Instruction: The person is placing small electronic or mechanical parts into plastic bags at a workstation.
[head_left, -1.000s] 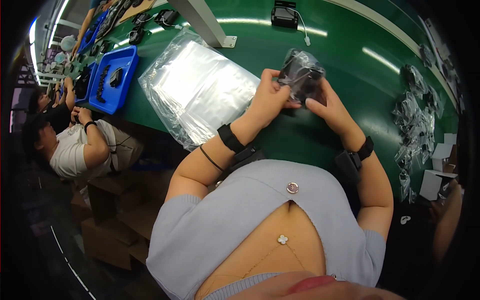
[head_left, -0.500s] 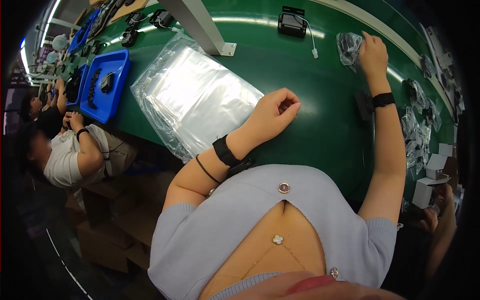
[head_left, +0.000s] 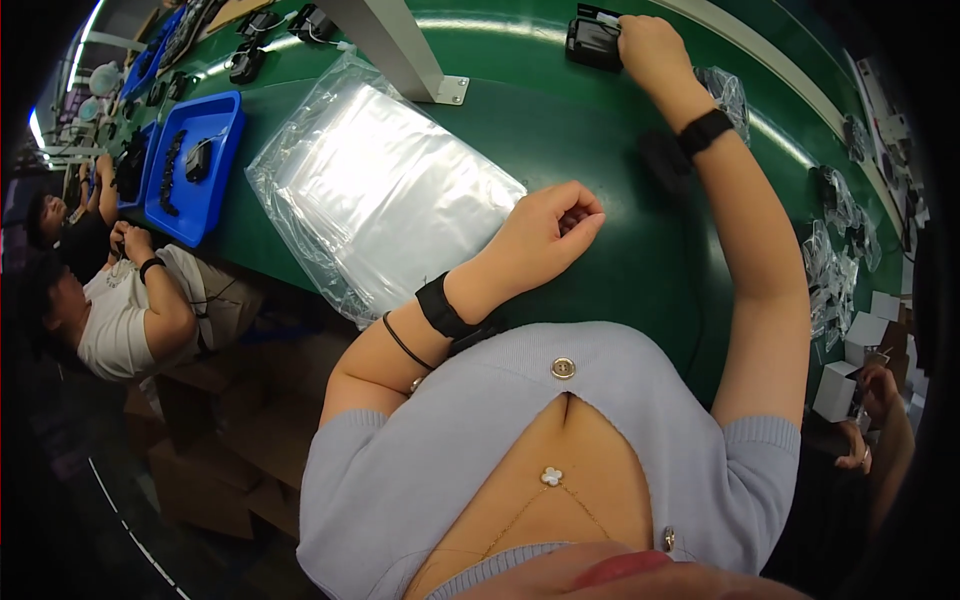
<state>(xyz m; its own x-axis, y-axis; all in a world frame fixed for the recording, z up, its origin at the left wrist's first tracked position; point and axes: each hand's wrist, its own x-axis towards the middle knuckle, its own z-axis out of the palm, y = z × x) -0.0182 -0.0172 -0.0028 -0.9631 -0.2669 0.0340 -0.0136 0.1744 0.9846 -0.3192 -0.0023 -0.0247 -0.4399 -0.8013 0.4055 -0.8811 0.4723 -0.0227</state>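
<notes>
My right hand reaches to the far side of the green table, its fingers closed at the right edge of a black boxy device. The fingertips are partly hidden, and the white cable that showed beside the device is covered by the hand. Nearer to me, my left hand rests loosely curled, with nothing visible in it. Under its wrist and to its left lies a stack of clear plastic bags. Behind my right wrist sits a bagged dark item in clear plastic.
A grey metal post stands on the table. Blue trays with black parts lie at left, near co-workers. At right are several bagged items, white boxes and another person's hands.
My right hand has left the bagged item and moved left to the black device, which has shifted slightly right. My left hand stays curled in about the same place.
</notes>
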